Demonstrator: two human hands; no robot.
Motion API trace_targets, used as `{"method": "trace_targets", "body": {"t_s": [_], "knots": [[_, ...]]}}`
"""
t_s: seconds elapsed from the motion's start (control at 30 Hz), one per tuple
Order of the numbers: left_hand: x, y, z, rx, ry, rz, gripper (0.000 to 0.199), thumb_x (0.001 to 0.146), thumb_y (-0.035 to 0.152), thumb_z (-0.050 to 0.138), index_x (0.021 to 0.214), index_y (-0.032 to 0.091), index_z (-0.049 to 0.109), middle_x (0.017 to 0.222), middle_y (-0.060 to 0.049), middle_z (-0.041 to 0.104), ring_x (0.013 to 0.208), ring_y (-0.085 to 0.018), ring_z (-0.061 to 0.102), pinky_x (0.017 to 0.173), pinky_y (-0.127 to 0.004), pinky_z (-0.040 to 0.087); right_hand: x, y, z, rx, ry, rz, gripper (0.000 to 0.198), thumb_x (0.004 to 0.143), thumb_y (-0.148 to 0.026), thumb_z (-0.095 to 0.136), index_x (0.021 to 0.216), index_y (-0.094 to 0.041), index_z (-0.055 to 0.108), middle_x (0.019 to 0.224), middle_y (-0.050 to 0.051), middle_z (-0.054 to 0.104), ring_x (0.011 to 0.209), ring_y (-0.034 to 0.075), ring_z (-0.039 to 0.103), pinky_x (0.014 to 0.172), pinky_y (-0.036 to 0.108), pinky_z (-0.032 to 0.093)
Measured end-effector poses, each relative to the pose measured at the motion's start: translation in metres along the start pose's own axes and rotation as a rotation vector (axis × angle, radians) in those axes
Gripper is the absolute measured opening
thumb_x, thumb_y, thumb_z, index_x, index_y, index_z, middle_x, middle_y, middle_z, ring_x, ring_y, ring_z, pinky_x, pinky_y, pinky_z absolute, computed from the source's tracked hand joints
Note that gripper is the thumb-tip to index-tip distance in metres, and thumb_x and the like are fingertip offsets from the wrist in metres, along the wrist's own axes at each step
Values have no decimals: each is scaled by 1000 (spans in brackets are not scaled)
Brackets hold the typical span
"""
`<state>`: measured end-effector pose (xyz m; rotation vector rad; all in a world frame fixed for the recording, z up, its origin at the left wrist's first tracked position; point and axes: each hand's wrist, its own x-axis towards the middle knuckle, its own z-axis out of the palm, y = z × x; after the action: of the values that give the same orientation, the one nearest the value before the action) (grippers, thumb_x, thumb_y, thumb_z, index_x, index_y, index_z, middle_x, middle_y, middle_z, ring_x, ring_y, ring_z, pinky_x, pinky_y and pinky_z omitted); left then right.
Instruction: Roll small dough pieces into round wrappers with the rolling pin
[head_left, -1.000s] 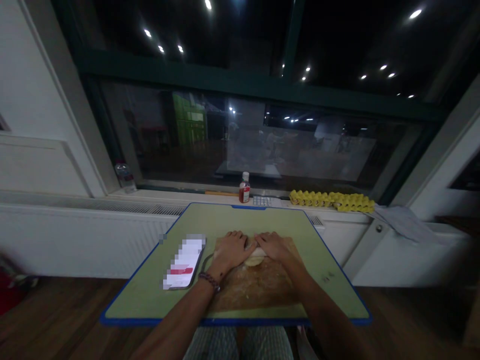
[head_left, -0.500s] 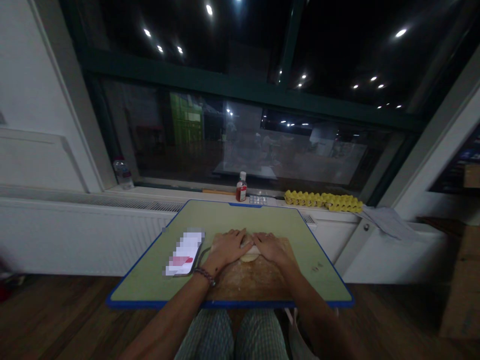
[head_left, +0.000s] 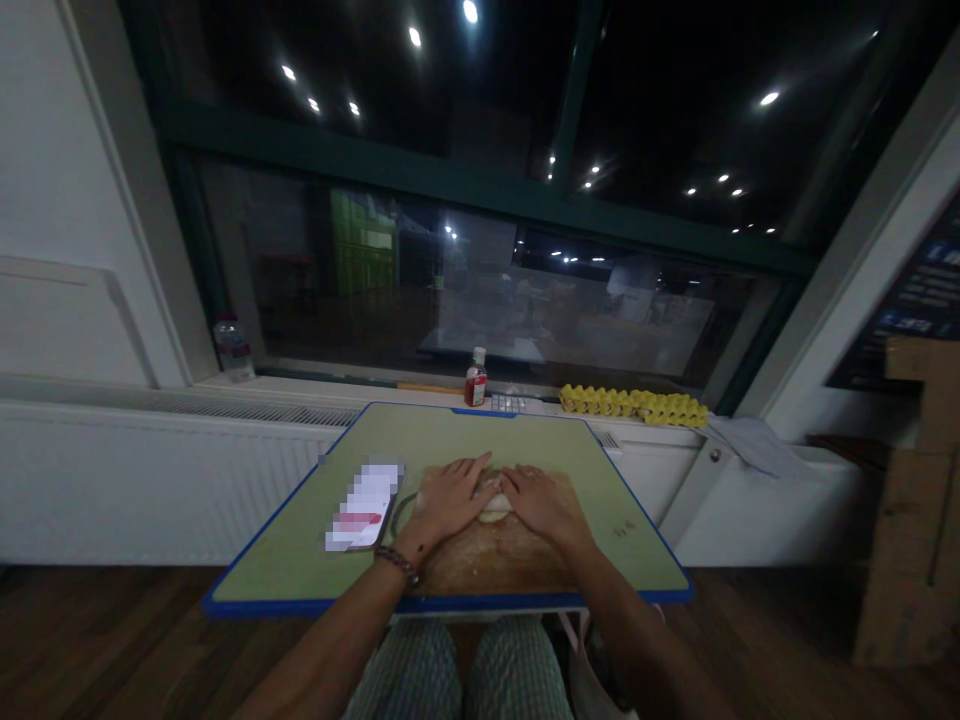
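A wooden board (head_left: pixel 487 570) with a floury surface lies on a small green table. On it is a pale, rounded roll (head_left: pixel 495 503), with a thin, light, dough-like piece (head_left: pixel 491 517) showing under its near edge. My left hand (head_left: pixel 454 497) lies over the roll's left part, fingers stretched forward and thumb turned inward. From the other side my right hand (head_left: pixel 534 497) rests flat over its right part, fingers extended and pointing inward. Both palms hide the roll's ends, so its full length cannot be made out.
Left of the board lies a phone (head_left: pixel 364 507) with a lit, blurred screen. The green table (head_left: pixel 277 560) has a blue rim. Along the windowsill stand a small bottle of red liquid (head_left: pixel 475 378), a yellow egg carton (head_left: pixel 634 405) and a clear bottle (head_left: pixel 235 348). Cardboard (head_left: pixel 900 560) stands at the right.
The whole view has shifted slightly, with the table a little further left. Both hands stay on the roll; the left fingers look somewhat more spread.
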<state>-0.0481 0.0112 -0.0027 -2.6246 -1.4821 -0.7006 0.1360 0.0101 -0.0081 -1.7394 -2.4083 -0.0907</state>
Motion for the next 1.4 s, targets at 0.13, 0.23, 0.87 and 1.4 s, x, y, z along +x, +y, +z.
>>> {"method": "trace_targets", "body": {"t_s": [0.13,0.23,0.87,1.4], "knots": [[16,-11,6,-25,-82,-86,60,96,59,26,141,22,41,136,-9,55,127,-24,47,103,-37,35,15,2,-8,-21,-32,-43,45,100,-31,25,127,-15,58,135,10,56,126,20,49,109,36,30],[30,-19,14,-11,-68,-156,61,94,58,30,141,20,41,138,-9,52,130,-25,42,107,-38,31,30,6,-11,-10,-98,1,44,99,-33,29,129,-16,56,139,10,53,129,20,46,109,36,29],[71,-39,23,71,-60,-382,46,93,45,38,121,13,57,124,-14,60,120,-29,47,101,-40,34,85,28,9,-127,-39,-34,39,100,-25,29,128,-17,54,127,14,61,120,21,53,111,46,21],[24,-22,16,13,-132,-101,50,97,48,31,137,22,44,139,-7,51,132,-26,38,112,-45,24,14,11,9,-30,203,-104,56,100,-44,25,147,-15,35,147,10,42,140,28,27,115,48,18]]}}
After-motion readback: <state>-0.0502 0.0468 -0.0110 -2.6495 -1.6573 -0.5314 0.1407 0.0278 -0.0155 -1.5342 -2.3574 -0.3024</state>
